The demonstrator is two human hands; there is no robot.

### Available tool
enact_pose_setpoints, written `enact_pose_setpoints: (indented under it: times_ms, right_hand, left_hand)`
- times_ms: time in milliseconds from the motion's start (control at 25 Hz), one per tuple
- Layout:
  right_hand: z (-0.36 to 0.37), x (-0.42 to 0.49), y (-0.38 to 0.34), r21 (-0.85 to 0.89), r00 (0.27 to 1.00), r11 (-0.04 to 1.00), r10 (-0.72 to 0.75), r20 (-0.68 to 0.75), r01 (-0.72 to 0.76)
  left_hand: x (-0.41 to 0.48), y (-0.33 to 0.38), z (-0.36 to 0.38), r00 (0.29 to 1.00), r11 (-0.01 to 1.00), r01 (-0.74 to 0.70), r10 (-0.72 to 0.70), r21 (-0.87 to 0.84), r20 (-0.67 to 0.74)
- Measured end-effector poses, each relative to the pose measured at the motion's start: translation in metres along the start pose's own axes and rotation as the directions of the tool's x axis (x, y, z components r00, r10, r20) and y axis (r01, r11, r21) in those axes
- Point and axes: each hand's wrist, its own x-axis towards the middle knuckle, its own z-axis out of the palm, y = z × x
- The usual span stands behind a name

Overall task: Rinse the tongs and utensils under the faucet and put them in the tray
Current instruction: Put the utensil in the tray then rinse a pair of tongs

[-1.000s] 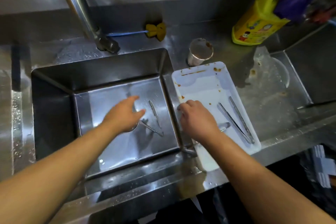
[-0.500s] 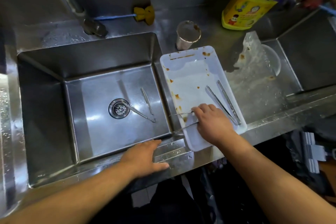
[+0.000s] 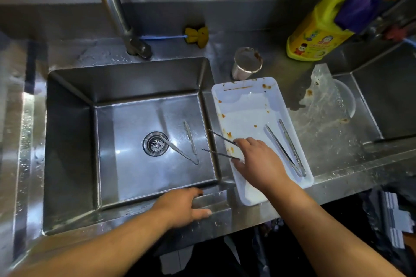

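My right hand (image 3: 258,159) grips a pair of metal tongs (image 3: 219,145) over the left rim of the white tray (image 3: 245,101), its tips pointing left over the sink edge. A second pair of tongs (image 3: 286,148) lies in the tray's right half. A third pair (image 3: 186,144) lies on the sink floor (image 3: 126,164) beside the drain (image 3: 155,143). My left hand (image 3: 186,206) rests flat on the sink's front rim, holding nothing. The faucet (image 3: 112,7) rises at the back left; no water is visible.
A stained metal cup (image 3: 247,63) stands behind the tray. A yellow detergent bottle (image 3: 319,31) sits at the back right, a yellow sponge brush (image 3: 195,35) by the faucet base. A clear plastic lid (image 3: 326,101) lies at a second basin (image 3: 387,96).
My left hand left the sink floor and came to rest on the front rim. My right hand has picked up tongs from the tray and lifted them leftward.
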Motion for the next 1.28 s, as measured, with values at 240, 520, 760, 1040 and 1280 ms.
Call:
enact_pose_setpoints:
  times_ms: [240, 520, 760, 1040, 1280]
  right_hand:
    - [-0.008, 0.035, -0.047, 0.139, 1.0, 0.99, -0.002, 0.019, -0.001]
    - [-0.001, 0.08, -0.096, 0.467, 0.993, 0.877, 0.071, 0.099, -0.109]
    - [0.017, 0.116, -0.128, 0.672, 0.963, 0.707, 0.049, 0.264, -0.22]
    - [0.03, 0.137, -0.175, 0.838, 0.953, 0.494, -0.058, 0.298, -0.232]
    - [0.017, 0.154, -0.206, 0.856, 0.965, 0.485, -0.083, 0.25, -0.18]
  left_hand:
    - [-0.003, -0.016, -0.012, 0.999, 0.998, 0.042, -0.041, -0.056, 0.015]
    - [-0.006, -0.04, -0.031, 0.986, 0.96, 0.158, -0.142, -0.232, 0.086]
    - [-0.008, -0.075, -0.042, 0.956, 0.826, 0.293, -0.262, -0.481, 0.132]
    - [-0.007, -0.081, -0.138, 0.89, 0.144, -0.057, -0.441, -0.988, -0.115]
    - [-0.002, -0.089, -0.202, 0.836, 0.237, -0.161, -0.484, -0.958, -0.26]
